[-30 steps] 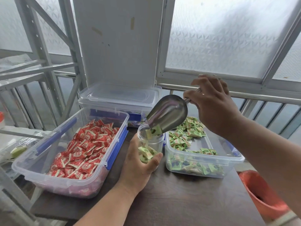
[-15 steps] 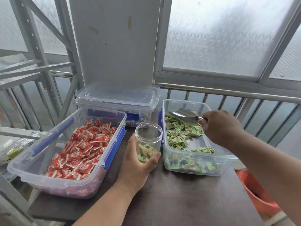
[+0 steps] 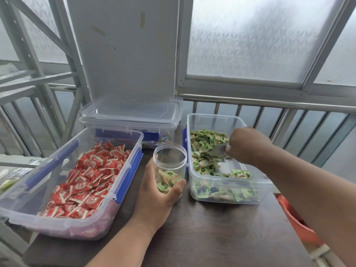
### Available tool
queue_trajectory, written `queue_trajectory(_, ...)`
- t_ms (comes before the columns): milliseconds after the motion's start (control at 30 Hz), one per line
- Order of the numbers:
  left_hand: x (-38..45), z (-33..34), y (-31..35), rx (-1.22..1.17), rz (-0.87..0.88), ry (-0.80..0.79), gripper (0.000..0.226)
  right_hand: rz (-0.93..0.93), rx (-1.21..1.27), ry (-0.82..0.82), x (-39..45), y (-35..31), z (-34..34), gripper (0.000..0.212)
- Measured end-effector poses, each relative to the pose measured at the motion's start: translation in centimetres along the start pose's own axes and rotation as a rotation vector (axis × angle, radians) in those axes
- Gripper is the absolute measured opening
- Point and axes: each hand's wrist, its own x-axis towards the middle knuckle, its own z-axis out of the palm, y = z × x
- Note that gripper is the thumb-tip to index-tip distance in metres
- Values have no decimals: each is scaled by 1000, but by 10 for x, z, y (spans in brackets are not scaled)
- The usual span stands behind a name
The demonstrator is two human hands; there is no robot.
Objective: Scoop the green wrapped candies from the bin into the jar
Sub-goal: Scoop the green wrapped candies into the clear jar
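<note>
Dark brown wooden table (image 3: 202, 237) carries everything. On it, left: clear plastic bin with blue latches (image 3: 63, 224), holding red wrapped candies (image 3: 86, 176). Behind it, at the table's back edge: lidded clear plastic box (image 3: 131, 116). Right: clear plastic bin (image 3: 227, 197) of green wrapped candies (image 3: 204, 149). Between the two open bins: upright clear round plastic jar (image 3: 170, 157), lidless, a few green candies at its bottom, just beside the right bin.

The right hand (image 3: 248, 144) hides most of the scoop (image 3: 220, 151); the red tub (image 3: 296, 220) is cut off behind the table edge.
</note>
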Motion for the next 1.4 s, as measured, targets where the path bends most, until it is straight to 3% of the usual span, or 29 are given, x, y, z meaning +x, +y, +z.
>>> queue_trajectory(100, 0, 0, 1, 12, 2, 0, 79, -22, 0, -26, 13, -10, -2, 46)
queue_trajectory(233, 1, 0, 2, 26, 11, 1, 79, 23, 55, -26, 26, -23, 23, 28)
queue_trajectory(333, 0, 0, 3, 32, 24, 13, 78, 56, 101, -154, 33, -29, 53, 10)
queue_trajectory(467, 1, 1, 2, 31, 24, 18, 77, 106, 253, -319, 44, -26, 63, 19)
queue_trajectory(567, 2, 2, 0, 23, 28, 22, 77, 53, 130, -281, 47, -24, 66, 25)
queue_trajectory(733, 1, 2, 1, 13, 28, 17, 76, -3, -127, -307, 49, -22, 65, 13)
queue_trajectory(833, 2, 0, 1, 18, 23, 5, 75, 3, -186, -281, 46, -17, 63, 16)
queue_trajectory(1000, 2, -1, -3, 13, 3, -19, 75, 72, -71, -222, 46, -9, 57, 28)
queue_trajectory(1200, 2, -1, -2, 25, -9, -10, 76, 122, 157, -115, 32, 1, 37, 15)
queue_trajectory(1400, 3, -1, -2, 9, -6, -6, 78, 117, 448, -5, 21, 14, 20, 24)
